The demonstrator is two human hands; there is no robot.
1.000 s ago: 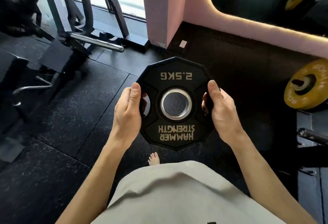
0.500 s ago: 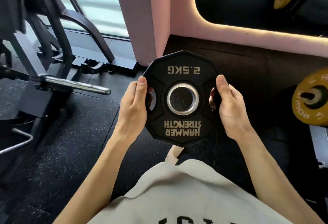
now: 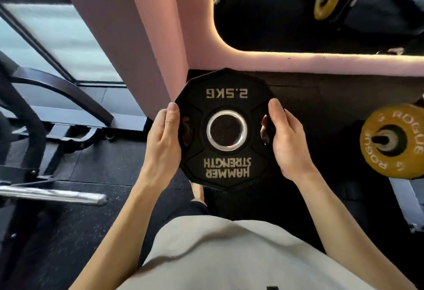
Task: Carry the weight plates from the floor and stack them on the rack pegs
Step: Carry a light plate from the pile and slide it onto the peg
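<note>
I see black rubber floor (image 3: 91,168); machine frame base (image 3: 75,126) on it at left, my foot (image 3: 197,190) too.

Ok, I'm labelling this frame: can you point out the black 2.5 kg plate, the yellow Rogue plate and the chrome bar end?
black 2.5 kg plate (image 3: 226,92), head view, on the weight lettering.
yellow Rogue plate (image 3: 410,124), head view, on its yellow face.
chrome bar end (image 3: 91,198), head view, near the tip.

Daylit window (image 3: 57,44) glare left, dim floor (image 3: 321,106), wide-angle bending, soft edges
</note>
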